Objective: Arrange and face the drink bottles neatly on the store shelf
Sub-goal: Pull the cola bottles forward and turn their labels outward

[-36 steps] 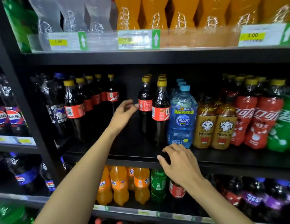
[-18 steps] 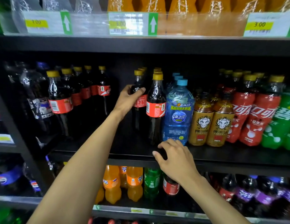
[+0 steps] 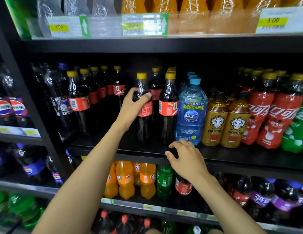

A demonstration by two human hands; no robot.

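Note:
My left hand (image 3: 136, 103) is wrapped around the shoulder of a dark cola bottle (image 3: 144, 122) with a yellow cap and red label. That bottle stands near the front of the middle shelf (image 3: 232, 153), left of a second cola bottle (image 3: 168, 108). Behind it another yellow-capped cola bottle (image 3: 155, 85) stays deeper in the row. My right hand (image 3: 184, 159) rests on the shelf's front edge, fingers curled, holding nothing. A row of cola bottles (image 3: 79, 100) runs back at the left, with a dark gap between it and the held bottle.
Right of the colas stand a blue water bottle (image 3: 191, 114), two gold Predator bottles (image 3: 226, 124), red cola bottles (image 3: 269, 115) and a green bottle (image 3: 297, 132). Orange soda (image 3: 127, 179) fills the shelf below. Price tags (image 3: 144, 24) line the upper shelf.
My left hand reached the cola bottle, closed on it and drew it forward toward the shelf front. My right hand stayed on the shelf edge. The view shifted slightly.

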